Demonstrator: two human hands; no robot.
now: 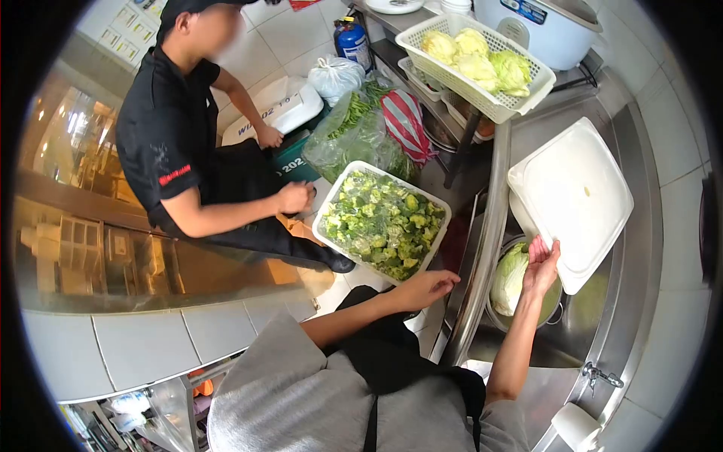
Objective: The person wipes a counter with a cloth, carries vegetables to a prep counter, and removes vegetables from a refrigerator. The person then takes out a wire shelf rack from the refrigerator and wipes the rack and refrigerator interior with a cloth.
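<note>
My right hand (541,267) is at the lower left edge of a white rectangular plastic tub (576,203), with its fingers closed at the rim. The tub is tilted over the sink. Just below that hand, a pale green cabbage (510,280) sits in a round metal pot (548,309). My left hand (428,289) hovers near the metal counter rail, fingers loosely bent and nothing visible in them. Beside it is a white crate (329,239) of cut broccoli (384,222), partly covered by clear plastic.
A co-worker in black (177,135) sits left of the crate. Behind it stand a bag of green vegetables (354,124) and a red-striped bag (407,124). A basket (520,102) of cabbages is on the upper shelf. The sink (587,324) has a tap (602,377).
</note>
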